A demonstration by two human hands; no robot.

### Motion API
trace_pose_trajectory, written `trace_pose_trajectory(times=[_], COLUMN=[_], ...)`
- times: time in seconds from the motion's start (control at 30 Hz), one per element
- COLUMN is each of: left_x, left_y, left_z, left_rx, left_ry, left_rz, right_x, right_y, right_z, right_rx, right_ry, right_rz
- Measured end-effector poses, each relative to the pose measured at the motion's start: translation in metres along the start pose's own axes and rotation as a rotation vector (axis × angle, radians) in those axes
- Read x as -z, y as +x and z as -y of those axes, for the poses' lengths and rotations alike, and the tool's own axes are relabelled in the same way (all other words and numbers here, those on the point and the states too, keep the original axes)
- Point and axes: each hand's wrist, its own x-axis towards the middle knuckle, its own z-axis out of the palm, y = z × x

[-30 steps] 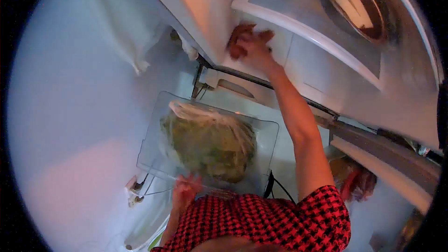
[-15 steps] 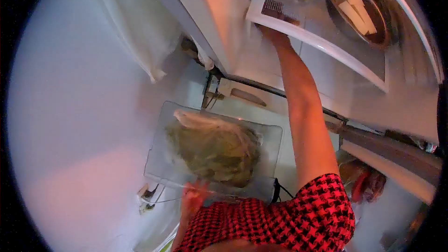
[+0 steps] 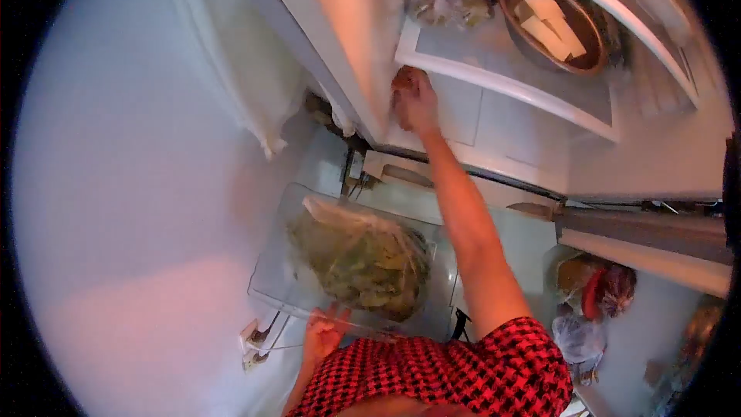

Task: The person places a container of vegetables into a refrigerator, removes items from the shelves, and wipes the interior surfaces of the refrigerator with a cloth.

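Note:
My right hand [image 3: 418, 104] reaches into the lower part of an open fridge, its fingers wrapped on a reddish-brown item [image 3: 406, 81] beside the inner left wall. What the item is cannot be made out. My left hand [image 3: 324, 332] grips the near edge of a clear plastic drawer [image 3: 270, 274], close to my body. Inside the drawer lies a clear bag of green leafy vegetables [image 3: 367, 262].
Above my right hand is a glass shelf with a white rim [image 3: 509, 91]. It bears a bowl of pale blocks [image 3: 552, 27] and plastic bags [image 3: 444, 0]. Bagged items [image 3: 598, 289] sit at the right. A wall socket [image 3: 251, 344] is at the lower left.
My right hand was under the shelf's front edge half a second ago and now shows in front of it, on the reddish-brown item. The view has shifted; my left hand stays at the drawer.

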Motion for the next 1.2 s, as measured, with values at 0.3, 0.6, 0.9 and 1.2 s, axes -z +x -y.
trace_pose_trajectory(times=[0.3,0.6,0.9,1.2], left_x=[-0.006,0.003,0.011,-0.012], left_y=[-0.001,-0.002,0.004,-0.003], left_z=[-0.003,-0.006,-0.017,-0.017], left_rx=[-0.028,-0.01,0.032,0.011], left_ry=[0.098,0.072,0.106,0.08], left_rz=[-0.015,-0.015,0.014,-0.058], right_x=[0.005,0.032,0.05,0.17], right_y=[0.017,-0.01,0.028,0.032], right_z=[0.011,0.015,0.12,0.077], right_rx=[-0.507,-0.353,0.481,0.635], right_ry=[0.011,-0.13,-0.708,-0.874], right_rz=[0.109,0.514,-0.027,0.001])
